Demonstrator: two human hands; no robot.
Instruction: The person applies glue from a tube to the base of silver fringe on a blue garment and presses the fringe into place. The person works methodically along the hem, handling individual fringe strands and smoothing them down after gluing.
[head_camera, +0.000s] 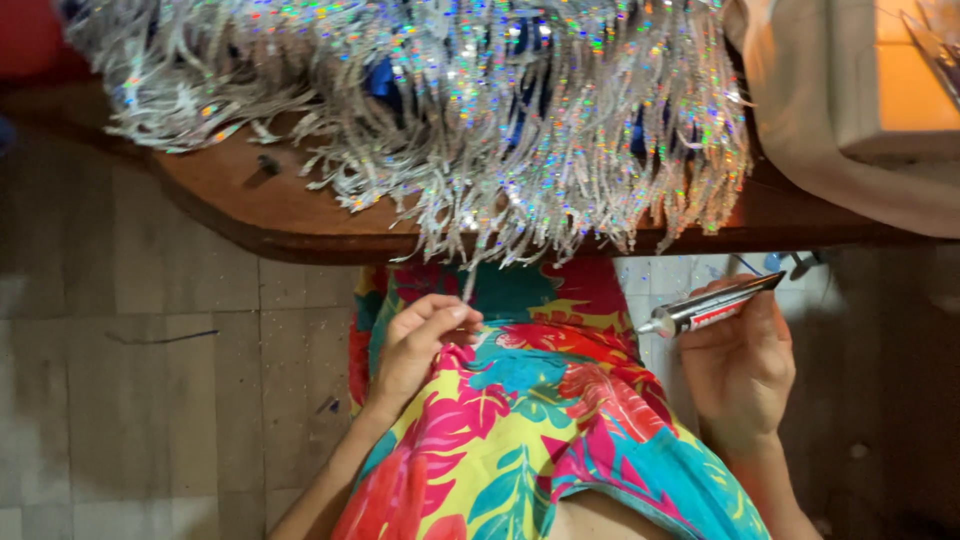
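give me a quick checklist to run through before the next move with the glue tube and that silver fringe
1. Right hand has a firm grip on the glue tube: ok, fingers wrap round its rear half.
2. Tube nozzle points toward the fringe: ok, it aims left.
3. Nozzle open or capped: cannot tell, too small.
4. Left hand holds a fringe strand: ok, fingertips pinch one hanging strand below the table edge.
5. Nozzle and strand close together: not ok, a clear gap lies between them.
6. Silver fringe stays put on the wooden table: ok, most of it lies on top.
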